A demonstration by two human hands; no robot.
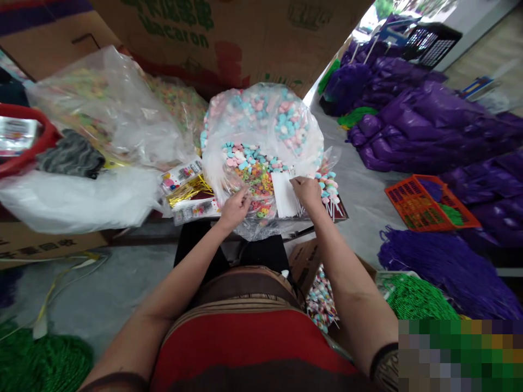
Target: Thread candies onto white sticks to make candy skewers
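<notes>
My left hand (236,209) is closed in a pinch at the near edge of a clear bag of small colourful ring candies (262,183). What its fingertips hold is too small to make out. My right hand (307,191), also closed, has its fingertips at the upper end of a stack of thin white sticks (285,196); anything between them is hidden. Behind both hands lies a large open plastic bag (261,117) of pink, blue and white marshmallows (241,155). Several marshmallow skewers (328,186) lie just right of my right hand.
Gold twist ties (190,189) and printed wrappers (196,210) lie on the left. Further left are a candy bag (106,103), a grey cloth (70,155) and a red basket (47,144). A cardboard box (229,38) stands behind. An orange crate (429,209) and purple bundles (433,125) sit on the right floor.
</notes>
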